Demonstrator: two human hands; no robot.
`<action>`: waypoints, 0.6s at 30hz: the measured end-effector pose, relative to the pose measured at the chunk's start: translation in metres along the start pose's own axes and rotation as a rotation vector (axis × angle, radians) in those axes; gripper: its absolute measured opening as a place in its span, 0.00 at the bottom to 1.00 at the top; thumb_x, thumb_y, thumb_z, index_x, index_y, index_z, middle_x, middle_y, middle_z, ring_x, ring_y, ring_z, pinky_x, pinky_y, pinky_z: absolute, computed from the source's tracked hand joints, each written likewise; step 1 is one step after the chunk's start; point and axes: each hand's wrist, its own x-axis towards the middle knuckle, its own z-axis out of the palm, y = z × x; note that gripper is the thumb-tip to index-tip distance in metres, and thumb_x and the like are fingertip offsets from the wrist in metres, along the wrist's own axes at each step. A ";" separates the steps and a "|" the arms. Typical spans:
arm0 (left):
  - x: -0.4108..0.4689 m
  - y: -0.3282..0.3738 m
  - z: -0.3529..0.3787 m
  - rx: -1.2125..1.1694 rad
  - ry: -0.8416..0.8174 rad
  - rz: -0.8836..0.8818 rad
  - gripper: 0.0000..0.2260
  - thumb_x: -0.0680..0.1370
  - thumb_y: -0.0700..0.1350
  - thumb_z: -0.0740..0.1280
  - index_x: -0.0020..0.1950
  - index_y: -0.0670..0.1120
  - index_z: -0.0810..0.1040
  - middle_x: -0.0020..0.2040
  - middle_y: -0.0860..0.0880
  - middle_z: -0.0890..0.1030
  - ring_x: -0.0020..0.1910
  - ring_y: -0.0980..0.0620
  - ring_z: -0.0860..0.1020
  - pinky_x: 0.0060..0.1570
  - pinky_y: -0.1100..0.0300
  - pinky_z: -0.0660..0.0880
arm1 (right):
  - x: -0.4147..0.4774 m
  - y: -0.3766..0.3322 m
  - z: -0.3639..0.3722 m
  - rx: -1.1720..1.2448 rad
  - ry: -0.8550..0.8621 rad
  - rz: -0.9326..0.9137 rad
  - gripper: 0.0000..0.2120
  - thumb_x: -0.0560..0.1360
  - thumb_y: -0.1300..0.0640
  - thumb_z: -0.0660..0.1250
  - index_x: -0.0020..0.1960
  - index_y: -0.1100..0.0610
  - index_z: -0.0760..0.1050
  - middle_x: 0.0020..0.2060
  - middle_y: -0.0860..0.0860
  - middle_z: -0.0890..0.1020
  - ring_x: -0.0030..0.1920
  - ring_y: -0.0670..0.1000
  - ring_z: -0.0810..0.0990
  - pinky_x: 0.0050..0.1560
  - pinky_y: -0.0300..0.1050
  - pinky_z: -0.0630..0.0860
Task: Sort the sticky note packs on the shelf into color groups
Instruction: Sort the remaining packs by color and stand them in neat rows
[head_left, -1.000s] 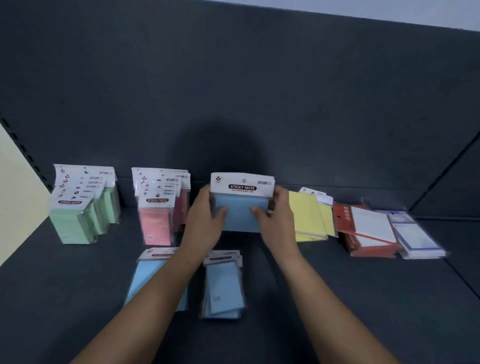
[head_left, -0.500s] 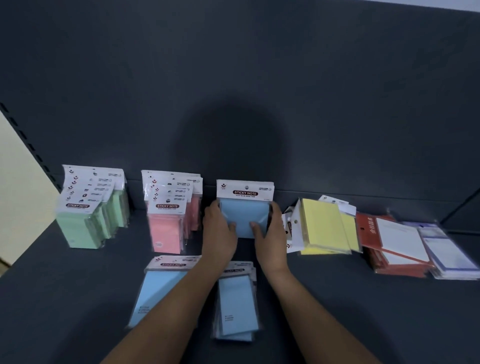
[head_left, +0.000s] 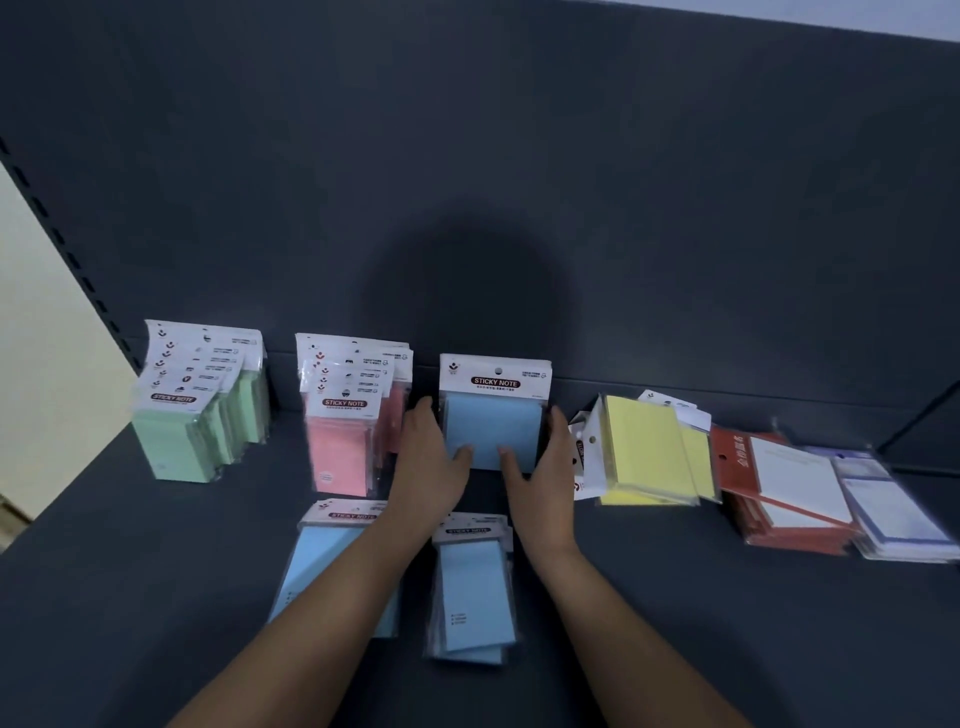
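Blue pack (head_left: 491, 428) being held upright near the shelf (head_left: 675, 623) back, btwn pink packs (head_left: 343, 441) & yellow packs (head_left: 644, 452).
Left hand (head_left: 426, 467) is gripping its left edge and right hand (head_left: 543, 473) its right edge, thumbs pressing on the front. Long axis is running vertical, header card pointing up, face toward the camera. Two flat blue stacks (head_left: 322, 566) (head_left: 475, 587) are lying in front, headers pointing to the back wall. Green packs (head_left: 192, 431) are standing in a row at far left; the yellow ones are leaning.
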 end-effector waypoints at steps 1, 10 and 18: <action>-0.003 0.000 -0.004 0.010 -0.001 0.015 0.25 0.74 0.36 0.67 0.69 0.38 0.62 0.66 0.41 0.69 0.64 0.50 0.67 0.64 0.62 0.64 | -0.004 -0.001 -0.001 -0.017 -0.012 -0.002 0.30 0.76 0.61 0.65 0.73 0.57 0.55 0.69 0.51 0.65 0.67 0.42 0.62 0.68 0.36 0.60; -0.057 -0.007 -0.062 0.057 0.028 0.164 0.10 0.74 0.36 0.67 0.55 0.44 0.77 0.49 0.50 0.78 0.48 0.52 0.77 0.52 0.58 0.74 | -0.042 -0.042 -0.019 -0.116 -0.125 -0.178 0.24 0.76 0.65 0.61 0.71 0.57 0.63 0.66 0.51 0.71 0.67 0.48 0.68 0.69 0.41 0.63; -0.095 -0.051 -0.104 0.478 0.161 -0.184 0.17 0.75 0.50 0.67 0.60 0.43 0.75 0.60 0.44 0.72 0.61 0.43 0.68 0.58 0.51 0.66 | -0.088 -0.071 0.007 -0.551 -0.506 -0.317 0.14 0.77 0.58 0.57 0.63 0.53 0.69 0.50 0.57 0.76 0.52 0.56 0.73 0.54 0.50 0.69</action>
